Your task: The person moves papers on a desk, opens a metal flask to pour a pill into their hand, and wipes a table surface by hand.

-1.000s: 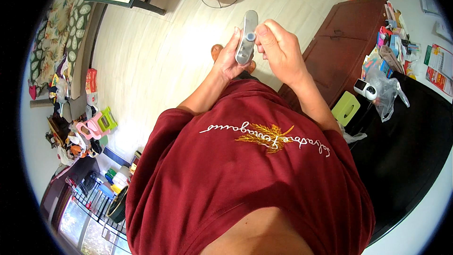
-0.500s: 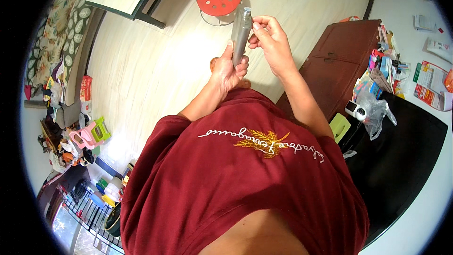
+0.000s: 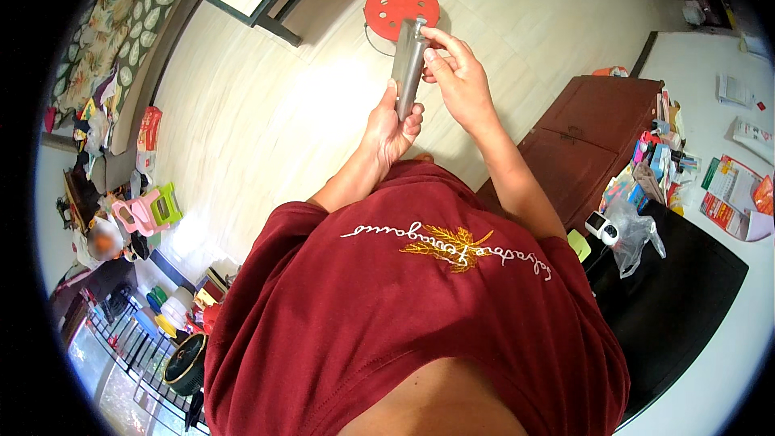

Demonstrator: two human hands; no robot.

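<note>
Pale floor (image 3: 234, 113) spreads behind the work, and one red round stool (image 3: 397, 6) stands at the upper middle of the frame. Partly in front of it I see the slim metal flask (image 3: 412, 74), with its small cap (image 3: 421, 24) toward the upper edge. The left grip (image 3: 391, 129) is closed around the lower part of the flask; the right grip (image 3: 460, 85) has bent fingers beside the cap, and from my distance I cannot tell if they pinch it. I judge the body stiff, rather light and not fragile, but smooth, so it could slip or turn. I would hold it low, across the broad sides, and take the cap by its edge.
</note>
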